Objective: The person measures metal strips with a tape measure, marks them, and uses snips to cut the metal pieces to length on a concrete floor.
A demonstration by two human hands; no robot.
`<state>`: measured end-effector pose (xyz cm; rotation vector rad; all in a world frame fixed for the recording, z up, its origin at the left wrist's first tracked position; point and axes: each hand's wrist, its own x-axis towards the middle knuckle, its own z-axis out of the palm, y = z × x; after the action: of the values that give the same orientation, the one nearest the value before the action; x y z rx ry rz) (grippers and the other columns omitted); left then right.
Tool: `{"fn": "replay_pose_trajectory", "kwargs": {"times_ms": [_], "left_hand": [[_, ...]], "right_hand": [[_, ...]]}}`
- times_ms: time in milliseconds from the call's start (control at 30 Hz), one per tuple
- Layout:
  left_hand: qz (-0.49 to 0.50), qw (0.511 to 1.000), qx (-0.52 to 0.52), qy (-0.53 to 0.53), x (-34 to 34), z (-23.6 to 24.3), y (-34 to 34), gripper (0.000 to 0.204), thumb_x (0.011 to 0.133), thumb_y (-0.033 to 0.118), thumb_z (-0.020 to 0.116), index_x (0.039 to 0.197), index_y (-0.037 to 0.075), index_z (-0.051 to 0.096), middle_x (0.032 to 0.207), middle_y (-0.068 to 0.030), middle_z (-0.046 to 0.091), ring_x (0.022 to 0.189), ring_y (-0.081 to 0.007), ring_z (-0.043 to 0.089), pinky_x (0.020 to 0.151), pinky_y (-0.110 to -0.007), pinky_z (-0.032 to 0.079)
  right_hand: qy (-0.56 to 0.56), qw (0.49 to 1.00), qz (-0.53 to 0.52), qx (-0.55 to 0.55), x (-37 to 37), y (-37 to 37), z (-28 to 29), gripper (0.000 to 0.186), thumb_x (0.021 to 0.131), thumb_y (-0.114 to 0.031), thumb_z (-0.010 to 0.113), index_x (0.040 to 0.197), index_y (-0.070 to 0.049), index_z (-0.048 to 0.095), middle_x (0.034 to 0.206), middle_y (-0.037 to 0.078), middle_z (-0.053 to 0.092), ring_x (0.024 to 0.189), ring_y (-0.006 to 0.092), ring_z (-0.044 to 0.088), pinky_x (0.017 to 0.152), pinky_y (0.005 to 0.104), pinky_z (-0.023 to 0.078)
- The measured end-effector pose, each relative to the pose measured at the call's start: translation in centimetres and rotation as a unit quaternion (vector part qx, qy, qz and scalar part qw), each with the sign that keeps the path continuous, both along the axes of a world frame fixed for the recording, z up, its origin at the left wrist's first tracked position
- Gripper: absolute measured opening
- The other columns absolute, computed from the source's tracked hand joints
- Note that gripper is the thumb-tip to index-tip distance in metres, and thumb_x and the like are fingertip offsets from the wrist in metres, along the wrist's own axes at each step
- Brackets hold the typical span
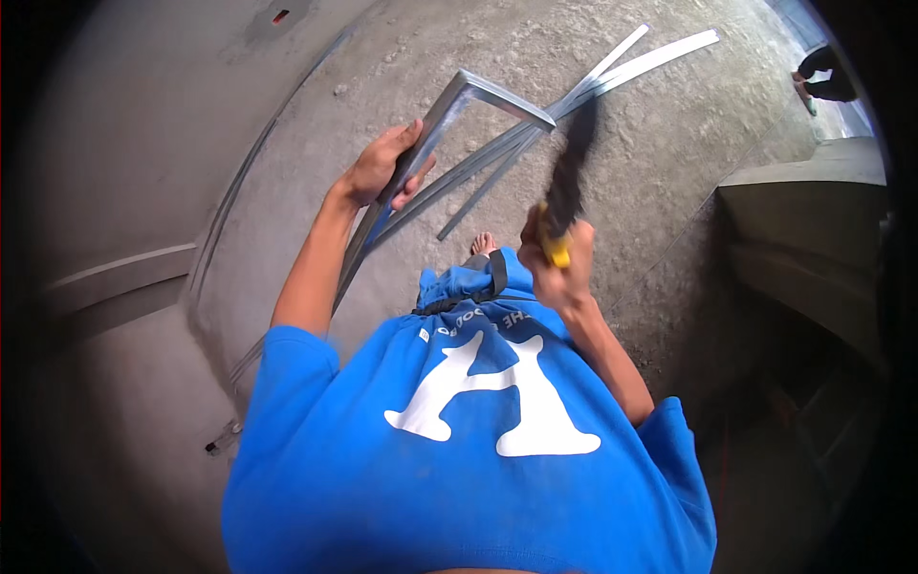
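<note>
The operator's 2 hands are apart, each closed on its own item. The left hand is wrapped around the long leg of a metal profile, which is raised in front of the body and turns sharply at 1 corner, its short leg pointing right. The right hand grips a yellow-handled tool whose dark upper part is blurred; its exact type cannot be told. The tool's tip appears just beside the profile's free end; contact cannot be confirmed. Below, loose metal strips lie crossed on the rough floor, near 1 bare foot. For good control, the long leg should be held firmly, with the left fingers clear of the tool's path. The tool is best steadied before contact, and the bare foot kept away from the strip ends.
</note>
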<state>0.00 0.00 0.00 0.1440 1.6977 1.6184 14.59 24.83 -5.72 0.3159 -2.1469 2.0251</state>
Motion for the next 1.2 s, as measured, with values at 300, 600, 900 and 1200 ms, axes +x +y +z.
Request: {"fn": "replay_pose_trajectory", "kwargs": {"times_ms": [300, 600, 900, 1200], "left_hand": [[0.018, 0.999, 0.006, -0.051, -0.8, -1.1, -0.4, 0.053, 0.104, 0.056, 0.038, 0.085, 0.008, 0.048, 0.052, -0.0039, 0.048, 0.032, -0.0097, 0.045, 0.028, -0.023, 0.037], [0.044, 0.997, 0.011, -0.069, -0.3, -1.0, -0.4, 0.048, 0.105, 0.054, 0.036, 0.098, 0.008, 0.047, 0.054, -0.0028, 0.045, 0.031, -0.0099, 0.044, 0.027, -0.022, 0.037], [-0.018, 0.995, 0.057, -0.08, -1.1, -1.3, 0.0, 0.048, 0.105, 0.054, 0.035, 0.094, 0.01, 0.048, 0.052, -0.0019, 0.045, 0.031, -0.0088, 0.044, 0.028, -0.021, 0.036], [-0.002, 0.995, 0.052, -0.088, -1.2, -1.4, 0.2, 0.047, 0.105, 0.053, 0.036, 0.099, 0.008, 0.049, 0.052, -0.0012, 0.043, 0.03, -0.0095, 0.043, 0.028, -0.021, 0.036]], "right_hand": [[-0.145, 0.989, -0.013, 0.029, -1.3, -2.4, 1.0, 0.023, 0.063, -0.003, 0.065, 0.085, -0.003, 0.057, 0.066, 0.013, 0.056, 0.057, 0.0294, 0.058, 0.059, 0.0371, 0.047], [-0.216, 0.975, 0.009, -0.043, -1.0, -3.3, -1.7, 0.018, 0.066, -0.002, 0.062, 0.083, -0.002, 0.057, 0.063, 0.007, 0.057, 0.054, 0.0184, 0.056, 0.054, 0.033, 0.046], [-0.276, 0.957, 0.024, -0.091, -1.0, -3.1, -1.7, 0.012, 0.067, -0.003, 0.061, 0.075, -0.001, 0.054, 0.061, 0.009, 0.054, 0.057, 0.02, 0.059, 0.056, 0.034, 0.047], [-0.3, 0.953, 0.009, -0.036, -1.6, -3.0, -0.2, 0.016, 0.063, -0.008, 0.066, 0.076, -0.003, 0.057, 0.064, 0.011, 0.056, 0.054, 0.0229, 0.057, 0.054, 0.0346, 0.046]]}}
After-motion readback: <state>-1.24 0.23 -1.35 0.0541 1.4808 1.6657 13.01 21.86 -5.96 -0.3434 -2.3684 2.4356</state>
